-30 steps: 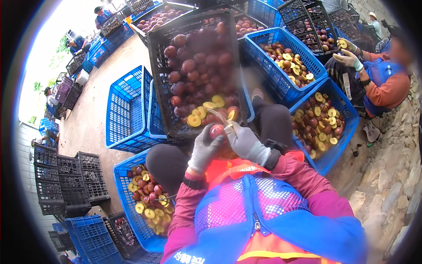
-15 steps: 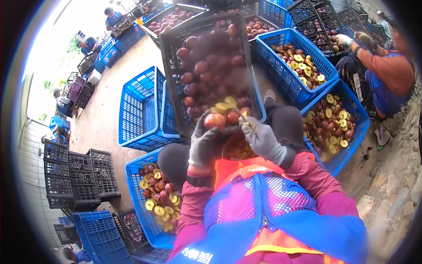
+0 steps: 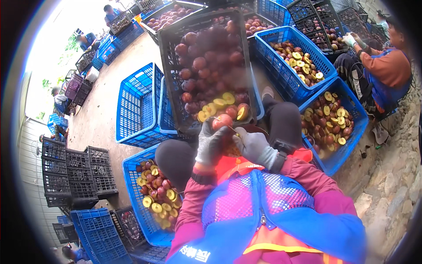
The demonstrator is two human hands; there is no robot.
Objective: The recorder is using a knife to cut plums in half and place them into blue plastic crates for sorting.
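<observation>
My left hand (image 3: 209, 144), in a grey glove, grips a red plum (image 3: 222, 121) just in front of my chest. My right hand (image 3: 251, 146), also gloved, holds a thin small knife (image 3: 229, 127) whose blade lies against the plum. Straight ahead a black crate (image 3: 176, 79) tilts toward me, full of whole dark red plums (image 3: 211, 57), with several cut yellow halves (image 3: 215, 105) at its near edge. My knees flank the crate.
A blue crate of cut halves (image 3: 140, 207) stands at my lower left, and two more (image 3: 347, 136) (image 3: 281, 75) at my right. An empty blue crate (image 3: 138, 105) lies left. A seated person in orange sleeves (image 3: 387, 66) works at the far right. Black crates (image 3: 70, 176) are stacked left.
My two hands have come closer together on the plum, the knife now set against it. The camera view has shifted slightly, and the black crate sits a little further right.
</observation>
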